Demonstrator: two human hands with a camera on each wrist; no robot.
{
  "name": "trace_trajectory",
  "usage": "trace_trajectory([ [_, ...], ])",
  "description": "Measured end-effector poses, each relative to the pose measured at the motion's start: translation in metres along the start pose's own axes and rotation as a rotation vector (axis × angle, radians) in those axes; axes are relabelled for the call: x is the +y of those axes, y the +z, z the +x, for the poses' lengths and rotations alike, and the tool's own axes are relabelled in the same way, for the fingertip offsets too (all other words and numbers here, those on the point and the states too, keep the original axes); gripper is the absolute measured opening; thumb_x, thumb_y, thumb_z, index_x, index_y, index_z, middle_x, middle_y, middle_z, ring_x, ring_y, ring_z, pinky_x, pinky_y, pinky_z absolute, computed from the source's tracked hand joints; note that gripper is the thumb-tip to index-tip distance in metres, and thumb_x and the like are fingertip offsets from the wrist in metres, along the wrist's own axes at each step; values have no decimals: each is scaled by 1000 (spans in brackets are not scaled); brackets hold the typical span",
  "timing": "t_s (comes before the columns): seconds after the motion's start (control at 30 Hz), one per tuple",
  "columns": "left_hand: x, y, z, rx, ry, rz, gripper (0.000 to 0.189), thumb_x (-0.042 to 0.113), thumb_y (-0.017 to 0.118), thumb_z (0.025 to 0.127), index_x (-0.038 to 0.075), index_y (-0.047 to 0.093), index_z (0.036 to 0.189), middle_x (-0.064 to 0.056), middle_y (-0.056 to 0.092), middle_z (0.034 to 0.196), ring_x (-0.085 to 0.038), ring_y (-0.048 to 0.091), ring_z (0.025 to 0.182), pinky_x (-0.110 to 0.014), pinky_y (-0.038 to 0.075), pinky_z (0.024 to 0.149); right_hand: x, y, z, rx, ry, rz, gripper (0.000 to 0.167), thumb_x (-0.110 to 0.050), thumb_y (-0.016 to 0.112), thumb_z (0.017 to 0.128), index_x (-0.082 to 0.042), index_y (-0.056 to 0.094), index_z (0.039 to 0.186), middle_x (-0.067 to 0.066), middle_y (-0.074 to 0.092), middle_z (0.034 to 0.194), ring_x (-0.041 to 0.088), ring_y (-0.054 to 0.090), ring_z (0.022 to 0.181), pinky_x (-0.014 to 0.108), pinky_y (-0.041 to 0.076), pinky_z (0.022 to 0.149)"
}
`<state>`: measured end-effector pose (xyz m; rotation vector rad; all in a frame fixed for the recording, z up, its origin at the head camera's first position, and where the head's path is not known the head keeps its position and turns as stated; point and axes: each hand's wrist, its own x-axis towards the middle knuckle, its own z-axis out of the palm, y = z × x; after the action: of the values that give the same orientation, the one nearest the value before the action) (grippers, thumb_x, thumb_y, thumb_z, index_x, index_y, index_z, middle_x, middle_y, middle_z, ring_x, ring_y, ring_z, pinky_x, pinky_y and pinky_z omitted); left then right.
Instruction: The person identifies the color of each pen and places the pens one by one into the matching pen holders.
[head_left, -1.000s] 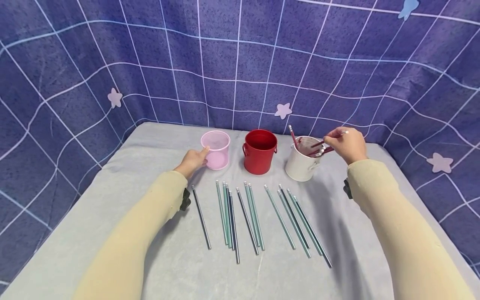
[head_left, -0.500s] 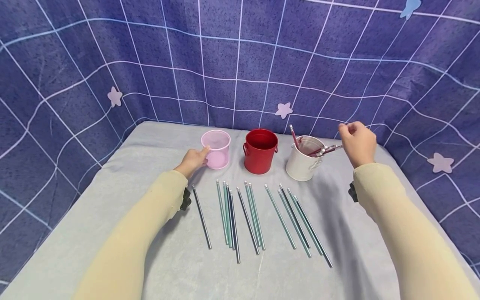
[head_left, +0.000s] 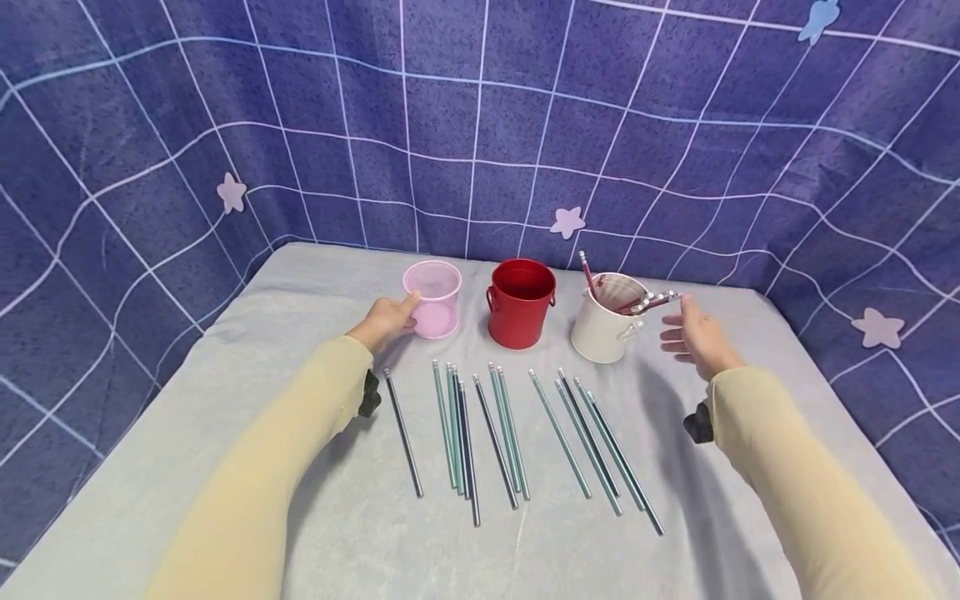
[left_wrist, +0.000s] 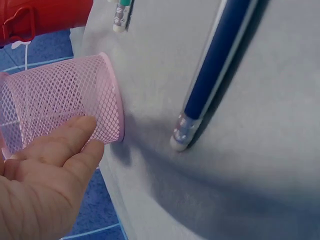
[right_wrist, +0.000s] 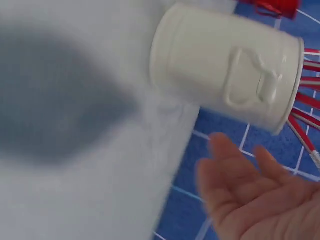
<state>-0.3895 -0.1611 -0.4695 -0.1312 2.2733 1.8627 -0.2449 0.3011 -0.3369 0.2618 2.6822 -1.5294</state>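
Note:
In the head view my left hand (head_left: 391, 322) touches the side of a pink mesh cup (head_left: 435, 320). The left wrist view shows its fingers (left_wrist: 75, 137) laid fairly straight along the mesh. Beside the white metal pail (head_left: 597, 335), my right hand (head_left: 701, 337) hovers with fingers apart and nothing in them. Several red pencils (head_left: 589, 277) with white erasers lean in that pail, most toward its right rim. Several teal pencils (head_left: 558, 433) and dark blue pencils (head_left: 403, 433) lie in loose groups on the table. A dark blue pencil (left_wrist: 215, 65) is close to the left hand.
Between the cup and the pail stands a red metal pail (head_left: 519, 312) with side handles. Grey cloth covers the table (head_left: 600, 567). Behind and at both sides hangs a blue curtain (head_left: 360, 100) with pale grid lines and stars.
My right hand pulled back from the red pencils at the white pail, then came down beside it with fingers spread. The left hand stayed at the pink cup.

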Motion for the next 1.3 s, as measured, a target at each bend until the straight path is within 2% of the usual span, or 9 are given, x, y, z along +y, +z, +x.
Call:
trace_trajectory([
  [0.07,-19,-5,24,-21,-9,-25,87,51,58,91,-25,36,126,-38,61,101,-30,69,89,-32,58,76,6,5,0,-119,21,79,82,-49,-4,99,16,23,142,40,34,137,40,55,117,51,40,102],
  [0.17,-22,-5,22,-43,-16,-46,85,53,57,91,-24,39,123,-35,62,97,-30,69,85,-32,58,74,15,12,1,-240,-5,100,83,-49,-6,98,19,13,142,42,24,139,50,31,130,56,27,109],
  [0.4,66,18,-98,-296,-171,106,66,36,28,105,-24,30,133,-40,45,128,-44,53,117,-37,50,94,22,23,12,-536,108,144,92,-58,-2,95,21,-5,140,45,6,143,52,11,136,59,17,112],
  [0.5,71,20,-112,-421,-181,218,61,32,25,106,-24,34,130,-40,48,125,-43,55,114,-37,51,92,19,22,21,-601,218,203,93,-61,-8,91,19,-12,140,43,0,146,49,5,139,57,13,114],
  [0.67,74,19,-120,-503,-207,385,62,36,31,105,-21,45,124,-36,55,120,-42,59,110,-43,49,95,16,21,29,-636,285,211,88,-56,-6,93,17,-9,142,38,2,149,45,7,141,52,15,115],
  [0.83,80,12,-128,-505,-242,561,65,45,34,102,-15,53,120,-30,62,112,-43,62,104,-49,52,88,15,18,29,-656,267,167,91,-59,-5,93,16,-3,144,37,7,150,44,14,140,52,21,114],
  [1.0,77,5,-132,-447,-250,830,56,46,41,99,-6,63,98,-17,69,83,-28,69,73,-40,57,63,13,19,25,-636,237,160,91,-58,-4,94,18,-4,142,39,5,149,46,9,140,55,16,114],
  [1.2,69,-1,-137,-412,-231,956,41,33,51,97,-2,60,80,-11,62,62,-14,57,46,-25,52,48,8,24,22,-586,231,171,85,-51,-2,97,21,-2,141,40,5,148,46,8,140,55,18,114],
  [1.3,66,-3,-141,-362,-202,1123,34,31,54,95,3,60,76,-6,60,60,-11,52,45,-24,50,49,6,22,20,-556,217,147,84,-50,2,98,23,-1,139,42,6,147,47,10,140,56,19,113],
])
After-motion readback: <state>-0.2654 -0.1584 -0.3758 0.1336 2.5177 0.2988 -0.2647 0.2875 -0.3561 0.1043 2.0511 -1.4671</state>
